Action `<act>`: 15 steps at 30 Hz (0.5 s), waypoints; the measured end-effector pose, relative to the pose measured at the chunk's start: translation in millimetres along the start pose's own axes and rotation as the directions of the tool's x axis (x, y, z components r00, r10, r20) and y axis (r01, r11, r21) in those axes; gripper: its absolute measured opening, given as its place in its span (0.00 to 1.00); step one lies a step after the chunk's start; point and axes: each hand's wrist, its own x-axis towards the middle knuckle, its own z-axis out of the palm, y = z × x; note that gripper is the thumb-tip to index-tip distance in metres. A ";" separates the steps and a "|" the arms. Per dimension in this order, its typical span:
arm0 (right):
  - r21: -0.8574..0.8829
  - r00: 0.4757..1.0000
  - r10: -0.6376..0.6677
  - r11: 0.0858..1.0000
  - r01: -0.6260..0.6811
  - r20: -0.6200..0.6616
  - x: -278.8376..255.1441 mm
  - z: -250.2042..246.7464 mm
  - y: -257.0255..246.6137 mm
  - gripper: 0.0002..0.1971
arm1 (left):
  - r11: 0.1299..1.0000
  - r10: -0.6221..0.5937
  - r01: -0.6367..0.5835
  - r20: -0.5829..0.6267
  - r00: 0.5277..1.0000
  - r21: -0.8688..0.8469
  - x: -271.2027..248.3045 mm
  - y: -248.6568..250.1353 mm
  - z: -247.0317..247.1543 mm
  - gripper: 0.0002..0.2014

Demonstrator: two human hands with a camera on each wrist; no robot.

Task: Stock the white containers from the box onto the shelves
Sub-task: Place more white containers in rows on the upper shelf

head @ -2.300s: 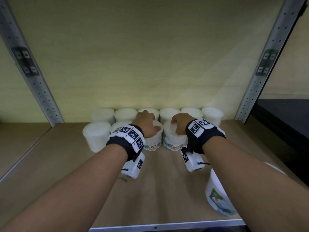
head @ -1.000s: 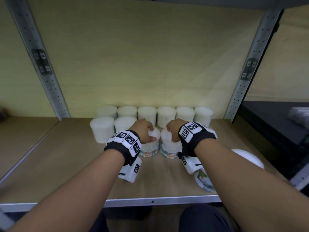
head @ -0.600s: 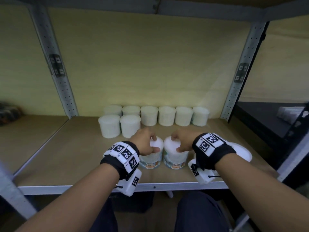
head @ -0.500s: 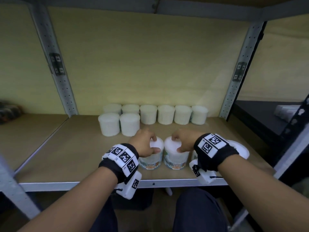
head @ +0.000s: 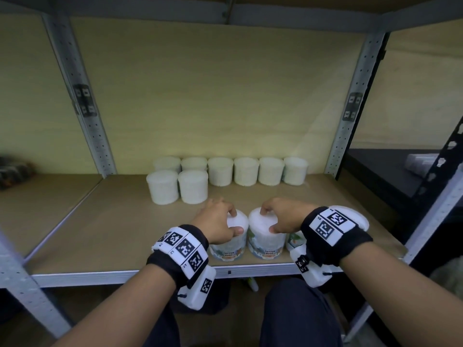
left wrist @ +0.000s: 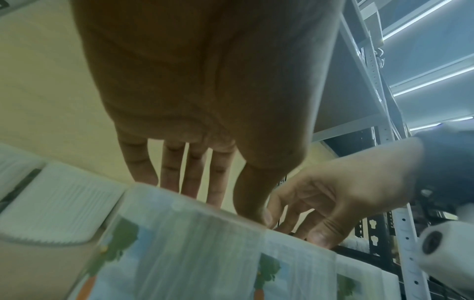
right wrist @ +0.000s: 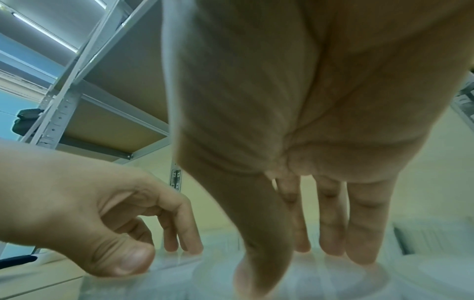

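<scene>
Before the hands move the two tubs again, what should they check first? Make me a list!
1. Left hand grips the left tub from above: ok.
2. Right hand grips the right tub from above: ok.
3. Both tubs stand upright on the shelf: ok.
4. Free shelf beside the two front-row tubs for more: ok.
5. Large white container by the right wrist could get bumped: cannot tell.
6. Back row upright and tidy: ok.
</scene>
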 end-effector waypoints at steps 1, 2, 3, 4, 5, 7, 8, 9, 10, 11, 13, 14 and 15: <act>-0.002 1.000 -0.003 1.000 0.003 0.005 -0.7 -0.6 -0.2 0.27 | 1.000 0.006 -0.006 -0.004 1.000 0.001 -0.2 0.2 -0.3 0.22; -0.006 1.000 -0.005 1.000 0.005 0.010 -0.8 -1.3 -0.6 0.27 | 1.000 0.005 -0.005 -0.004 1.000 -0.002 -0.8 0.4 -1.0 0.22; -0.011 1.000 -0.006 1.000 0.006 0.013 -1.3 -2.1 -0.9 0.27 | 1.000 0.009 -0.009 -0.005 1.000 -0.006 -1.2 0.8 -1.8 0.23; -0.013 1.000 -0.003 1.000 0.003 0.019 -1.0 -3.2 -1.2 0.27 | 1.000 0.008 -0.009 -0.005 1.000 -0.013 -1.4 0.5 -2.7 0.23; -0.012 1.000 0.002 1.000 -0.002 0.029 -0.4 -4.5 -1.2 0.27 | 1.000 0.008 -0.009 -0.002 1.000 -0.020 -1.2 0.2 -3.4 0.23; -0.010 0.999 0.007 1.000 -0.006 0.050 1.0 -8.9 -1.9 0.25 | 0.999 0.007 -0.006 0.007 1.000 -0.040 -1.4 0.7 -5.4 0.23; -0.015 0.999 0.000 1.000 0.001 0.051 2.4 -11.7 -2.4 0.24 | 0.998 0.004 -0.004 -0.002 1.000 -0.062 -1.1 0.4 -6.7 0.23; -0.018 0.999 -0.008 1.000 0.009 0.043 4.5 -15.0 -3.0 0.22 | 0.996 -0.001 -0.001 -0.025 1.000 -0.091 -0.8 0.0 -8.8 0.22; -0.013 1.000 -0.012 1.000 0.013 0.027 6.8 -18.3 -4.3 0.22 | 0.993 -0.010 0.004 -0.054 0.998 -0.119 0.1 -1.2 -11.7 0.22; 0.005 1.000 -0.016 1.000 0.016 0.005 9.5 -21.7 -6.5 0.22 | 0.991 -0.016 0.005 -0.086 0.996 -0.136 1.3 -3.0 -15.7 0.21; 0.060 0.999 -0.026 0.998 0.029 -0.041 16.8 -28.4 -12.4 0.21 | 0.987 -0.037 0.017 -0.122 0.992 -0.160 4.3 -9.0 -26.5 0.20; 0.095 0.997 -0.032 0.995 0.038 -0.065 21.3 -31.6 -16.2 0.21 | 0.984 -0.052 0.028 -0.131 0.990 -0.175 6.2 -13.7 -32.7 0.20; 0.132 0.996 -0.037 0.990 0.048 -0.087 26.9 -34.7 -20.6 0.21 | 0.981 -0.067 0.040 -0.140 0.988 -0.189 8.7 -19.6 -38.9 0.19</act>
